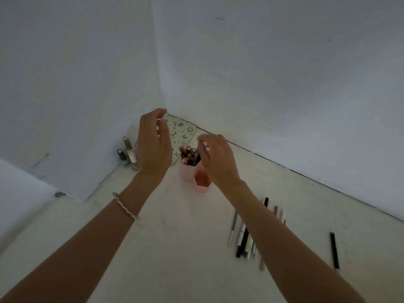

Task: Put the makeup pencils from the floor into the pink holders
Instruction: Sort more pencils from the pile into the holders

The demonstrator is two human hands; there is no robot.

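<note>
Both my hands are up at the pink holders in the floor corner

My right hand point(215, 159) hovers over the two pink holders point(193, 174), fingertips pinched on a dark makeup pencil point(197, 153) standing in the pencils already packed there; my left hand point(154, 147), with a bracelet point(125, 206) on the wrist, hangs released and curled at nine o'clock of them, holding nothing. Loose makeup pencils point(244, 239) lie in a bundle on the floor point(175, 248) at five o'clock of the holders, one black pencil point(334, 250) well apart at four. Nail polish bottles point(126, 155) stand at nine o'clock, a patterned tray point(181, 132) at twelve
</note>
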